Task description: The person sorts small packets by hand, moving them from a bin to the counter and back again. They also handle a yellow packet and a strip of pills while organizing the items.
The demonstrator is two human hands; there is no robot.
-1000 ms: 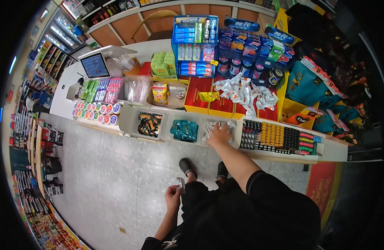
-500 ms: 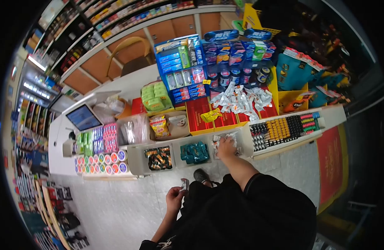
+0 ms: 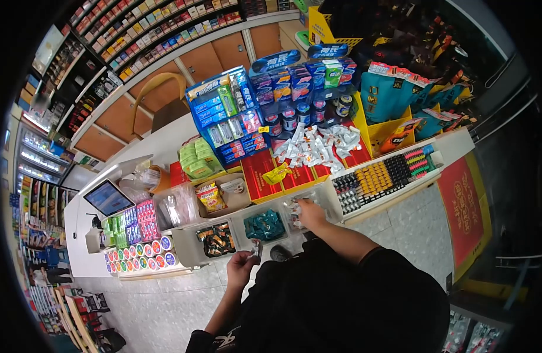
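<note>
- Silver packets (image 3: 294, 209) lay in the desk's right-hand bin (image 3: 324, 197); right hand (image 3: 311, 213) reached among them, grip hidden.
- Left hand (image 3: 241, 266) pinched one small packet (image 3: 257, 247) already; many remained unpicked.

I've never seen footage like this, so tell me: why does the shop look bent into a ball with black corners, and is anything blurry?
Head view: a fisheye lens bows the counter edge and shelves and leaves black corners. Lighting is even and bright, with soft shadows. The right hand in the bin of silver packets and the left hand holding a small packet look slightly soft; print on the goods is too small to read.
</note>
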